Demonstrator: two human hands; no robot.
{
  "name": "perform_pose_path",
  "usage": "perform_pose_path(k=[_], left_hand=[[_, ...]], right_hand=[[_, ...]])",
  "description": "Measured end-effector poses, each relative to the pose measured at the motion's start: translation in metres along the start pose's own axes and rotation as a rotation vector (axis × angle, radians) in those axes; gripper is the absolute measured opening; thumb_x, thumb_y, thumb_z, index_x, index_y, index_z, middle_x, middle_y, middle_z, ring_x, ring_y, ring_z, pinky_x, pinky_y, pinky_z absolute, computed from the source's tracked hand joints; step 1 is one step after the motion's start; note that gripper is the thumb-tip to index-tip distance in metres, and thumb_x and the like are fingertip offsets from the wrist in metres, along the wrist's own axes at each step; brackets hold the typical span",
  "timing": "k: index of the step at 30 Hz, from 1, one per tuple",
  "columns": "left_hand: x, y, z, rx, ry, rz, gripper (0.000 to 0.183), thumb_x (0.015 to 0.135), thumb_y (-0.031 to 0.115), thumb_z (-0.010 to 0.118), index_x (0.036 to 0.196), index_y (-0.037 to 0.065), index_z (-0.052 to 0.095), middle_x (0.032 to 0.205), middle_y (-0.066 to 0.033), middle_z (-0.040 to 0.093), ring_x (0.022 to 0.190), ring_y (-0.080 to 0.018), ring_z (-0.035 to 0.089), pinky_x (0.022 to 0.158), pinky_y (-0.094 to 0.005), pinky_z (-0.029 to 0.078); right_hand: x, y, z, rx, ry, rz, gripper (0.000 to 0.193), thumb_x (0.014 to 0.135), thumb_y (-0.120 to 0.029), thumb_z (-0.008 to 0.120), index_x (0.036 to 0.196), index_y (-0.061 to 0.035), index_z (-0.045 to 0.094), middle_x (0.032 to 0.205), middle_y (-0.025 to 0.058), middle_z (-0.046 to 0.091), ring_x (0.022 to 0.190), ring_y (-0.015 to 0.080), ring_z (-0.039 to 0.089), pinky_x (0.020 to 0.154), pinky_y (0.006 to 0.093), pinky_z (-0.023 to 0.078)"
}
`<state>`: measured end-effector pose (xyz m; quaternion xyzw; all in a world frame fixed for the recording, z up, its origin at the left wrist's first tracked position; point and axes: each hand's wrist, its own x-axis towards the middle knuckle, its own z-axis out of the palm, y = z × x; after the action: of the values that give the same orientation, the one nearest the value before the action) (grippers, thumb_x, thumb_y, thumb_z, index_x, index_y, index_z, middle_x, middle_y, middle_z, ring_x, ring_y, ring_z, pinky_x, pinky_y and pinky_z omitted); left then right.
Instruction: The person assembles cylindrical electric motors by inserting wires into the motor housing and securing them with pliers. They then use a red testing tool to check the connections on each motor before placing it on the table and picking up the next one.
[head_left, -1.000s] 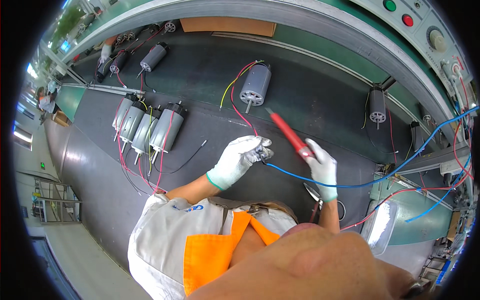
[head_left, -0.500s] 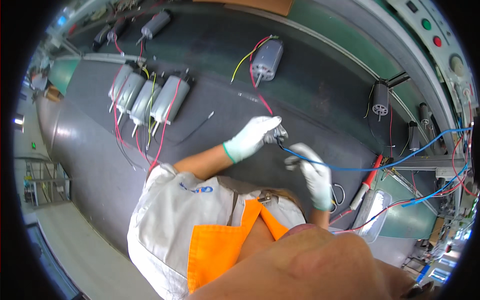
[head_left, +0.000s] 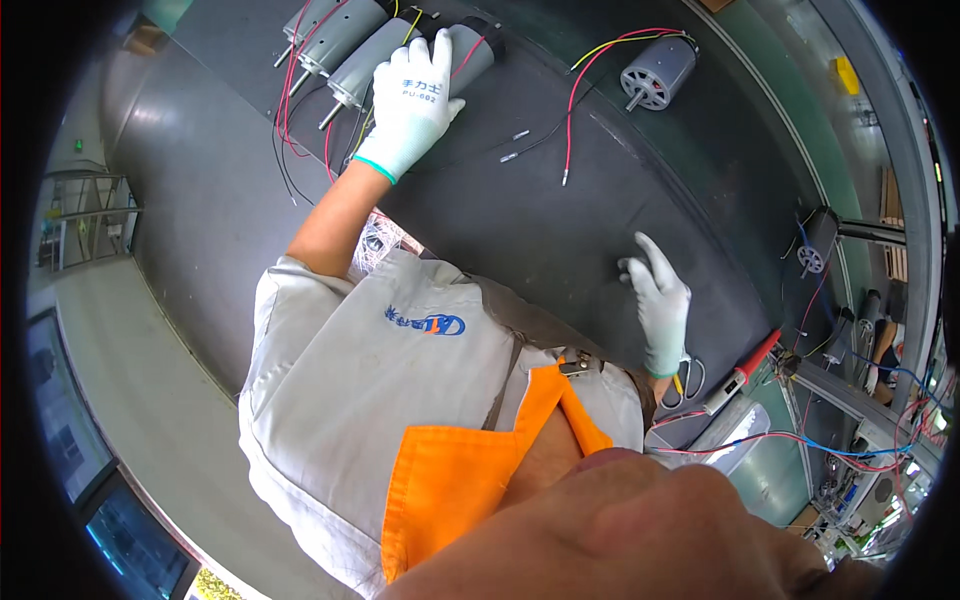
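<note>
My left hand point(head_left: 412, 105), in a white glove with a green cuff, is laid over a grey cylindrical motor point(head_left: 474, 58). Its fingers are on one side of the body and its thumb is on the other; the palm hides the motor's front end. Three more grey motors point(head_left: 372, 75) lie beside it to the left, shafts toward me, with red, black and yellow-green wires trailing. My right hand point(head_left: 662, 305), also gloved, hovers at the right with fingers apart and nothing in them. To its upper left, a darker motor point(head_left: 660, 72) lies with loose red and black wires.
Scissors point(head_left: 697, 384) lie by my right wrist, next to a red-and-white tool point(head_left: 742, 375) and a clear tray point(head_left: 735, 437). Further motors point(head_left: 818, 243) stand along the right beyond a metal rail. Blue and red cables point(head_left: 830, 447) run across the lower right.
My left hand has left the darker motor's wire and moved left onto a grey motor. The blue cable is no longer at my hands. The view has shifted.
</note>
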<state>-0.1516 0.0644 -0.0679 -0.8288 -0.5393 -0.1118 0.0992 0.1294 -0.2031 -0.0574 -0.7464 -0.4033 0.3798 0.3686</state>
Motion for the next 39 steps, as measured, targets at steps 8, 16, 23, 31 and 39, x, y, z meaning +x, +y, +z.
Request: perform_pose_path(k=[8, 16, 23, 31, 39], left_hand=[[-0.013, 0.012, -0.011, -0.173, 0.139, 0.212, 0.086, 0.075, 0.040, 0.086, 0.147, 0.011, 0.049, 0.135, -0.0128, 0.058, 0.117, -0.0320, 0.057, 0.097, -0.0475, 0.046], [0.016, 0.021, 0.020, -0.734, -0.490, 0.040, 0.128, 0.070, 0.063, 0.084, 0.162, 0.001, 0.020, 0.146, -0.0325, 0.048, 0.133, -0.0439, 0.053, 0.110, -0.0435, 0.045], [0.006, 0.055, -0.008, -0.547, -0.550, 0.075, 0.131, 0.064, 0.055, 0.086, 0.162, 0.002, 0.017, 0.146, -0.0322, 0.048, 0.131, -0.0428, 0.056, 0.108, -0.0417, 0.048], [-0.026, 0.058, -0.059, -1.433, -0.819, -0.093, 0.103, 0.071, 0.022, 0.089, 0.154, -0.009, 0.035, 0.135, -0.0213, 0.062, 0.118, -0.0259, 0.065, 0.100, -0.0334, 0.053], [-0.062, 0.168, -0.052, -0.592, -0.654, 0.486, 0.100, 0.067, 0.040, 0.086, 0.151, 0.005, 0.046, 0.134, -0.0250, 0.057, 0.126, -0.0401, 0.058, 0.107, -0.0411, 0.048]], right_hand=[[0.026, -0.018, 0.036, -0.199, -0.016, -0.323, 0.039, 0.095, -0.013, 0.063, 0.132, 0.0002, 0.064, 0.113, 0.0221, 0.073, 0.098, 0.0330, 0.073, 0.086, 0.0376, 0.055], [0.025, -0.023, 0.052, -0.049, -0.112, -0.362, 0.039, 0.096, -0.014, 0.067, 0.132, -0.0012, 0.065, 0.096, 0.0160, 0.072, 0.069, 0.0217, 0.066, 0.069, 0.0347, 0.054], [0.035, -0.015, 0.074, 0.130, -0.115, -0.345, 0.037, 0.097, -0.018, 0.067, 0.130, -0.0026, 0.065, 0.093, 0.0172, 0.071, 0.068, 0.0220, 0.065, 0.068, 0.0351, 0.053], [0.002, 0.009, 0.035, 0.166, 0.094, -0.169, 0.036, 0.096, -0.018, 0.065, 0.129, -0.0026, 0.067, 0.091, 0.0140, 0.072, 0.067, 0.0148, 0.064, 0.067, 0.0310, 0.053], [-0.040, 0.026, 0.014, -0.099, 0.347, -0.097, 0.039, 0.096, -0.021, 0.065, 0.127, 0.0029, 0.064, 0.088, 0.0210, 0.071, 0.072, 0.0260, 0.070, 0.068, 0.0378, 0.054]])
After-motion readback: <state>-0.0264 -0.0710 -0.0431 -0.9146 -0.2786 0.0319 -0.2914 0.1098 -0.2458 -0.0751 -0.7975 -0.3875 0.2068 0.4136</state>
